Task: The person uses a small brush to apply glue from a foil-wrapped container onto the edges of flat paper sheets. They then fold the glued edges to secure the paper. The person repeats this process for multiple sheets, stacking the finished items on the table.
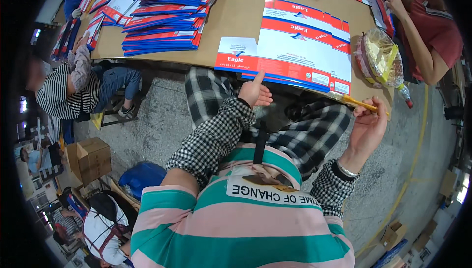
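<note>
Flat red, white and blue printed cartons [295,46] lie overlapped at the table's near edge in front of me. My left hand [255,92] is just below that edge, its fingers apart and its thumb pointing up at the front carton; whether the thumb touches it I cannot tell. At the cartons' right corner, my right hand [368,129] grips a yellow-handled brush [361,104] between thumb and fingers. The pale tip of the brush lies at the lower carton edge. Beside them sits a plastic-lined bowl [361,61] holding a pale paste and something yellow.
Tall stacks of folded cartons [164,27] stand at the table's left. A person in a red top [440,37] works at the right, another in a striped cap [56,91] at the left. A small bottle [406,96] is by the bowl. A cardboard box [88,160] stands left behind me.
</note>
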Demonstrator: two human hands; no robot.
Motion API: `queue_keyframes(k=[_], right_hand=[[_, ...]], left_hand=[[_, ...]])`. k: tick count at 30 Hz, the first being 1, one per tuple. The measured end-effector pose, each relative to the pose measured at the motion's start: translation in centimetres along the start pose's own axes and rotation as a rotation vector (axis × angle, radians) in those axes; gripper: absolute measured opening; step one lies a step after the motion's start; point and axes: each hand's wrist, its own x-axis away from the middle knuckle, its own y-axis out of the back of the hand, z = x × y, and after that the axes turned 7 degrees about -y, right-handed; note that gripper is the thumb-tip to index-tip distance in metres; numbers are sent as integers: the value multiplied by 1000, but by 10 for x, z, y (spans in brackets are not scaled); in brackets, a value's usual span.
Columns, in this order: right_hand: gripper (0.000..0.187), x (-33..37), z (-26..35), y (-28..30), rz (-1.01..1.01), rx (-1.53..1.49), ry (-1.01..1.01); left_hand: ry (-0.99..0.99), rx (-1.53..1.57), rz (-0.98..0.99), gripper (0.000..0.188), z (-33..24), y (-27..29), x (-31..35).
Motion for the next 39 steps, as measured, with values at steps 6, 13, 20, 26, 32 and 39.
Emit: queue_keyframes(k=[6, 13, 20, 26, 32, 39], right_hand=[[25, -3, -2, 5, -38, -52, -19], [24, -5, 3, -10, 18, -81, -7], [24, -2, 10, 0, -113, -103, 16], [24, 3, 27, -15, 11, -146, 214], [26, 6, 37, -33, 138, -170, 297], [26, 4, 42, -50, 273, -160, 298]], left_hand=[[-134, 251, 49, 55, 3, 20, 13], [31, 231, 292, 65, 11, -21, 16], [-296, 275, 263, 35, -4, -18, 45], [-714, 205, 190, 27, -62, 29, 50], [-1024, -61, -214, 24, -171, 99, 11], [-1071, 304, -359, 22, -305, 171, -50]])
